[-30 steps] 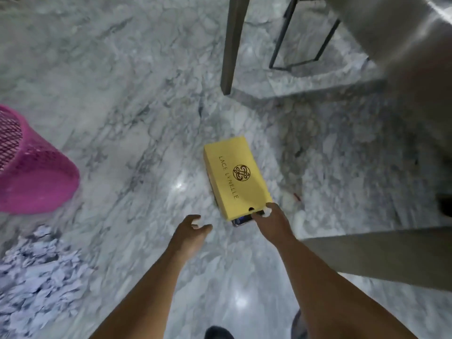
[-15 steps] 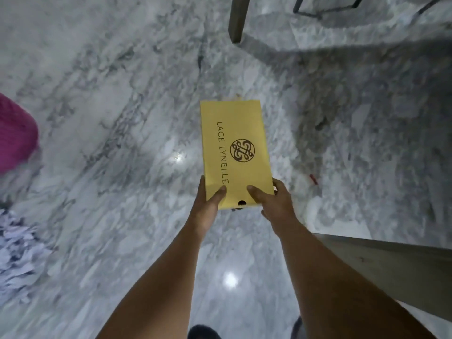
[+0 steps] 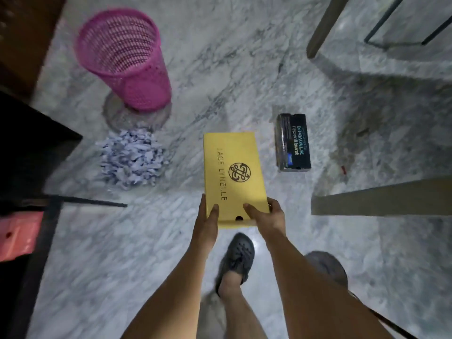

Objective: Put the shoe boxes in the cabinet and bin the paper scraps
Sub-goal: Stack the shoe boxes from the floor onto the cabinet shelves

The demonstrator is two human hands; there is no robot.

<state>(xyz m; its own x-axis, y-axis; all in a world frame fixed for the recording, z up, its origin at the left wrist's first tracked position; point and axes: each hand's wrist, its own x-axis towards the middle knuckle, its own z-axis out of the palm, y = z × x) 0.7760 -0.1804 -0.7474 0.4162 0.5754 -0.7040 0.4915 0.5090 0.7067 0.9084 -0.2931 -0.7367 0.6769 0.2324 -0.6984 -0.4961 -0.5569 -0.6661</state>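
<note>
Since the earlier frame, the yellow shoe box [image 3: 234,177] has risen clear of the marble floor [image 3: 244,69]. Left hand [image 3: 206,222] and right hand [image 3: 266,216] clamp its near end, thumbs on the lid. Keep it level; the cabinet is not identifiable. The black shoe box [image 3: 292,142] remains floored.

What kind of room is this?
Probably a room in a home. The floor is polished marble, a pink mesh bin stands by a heap of paper scraps, and furniture legs stand nearby.
</note>
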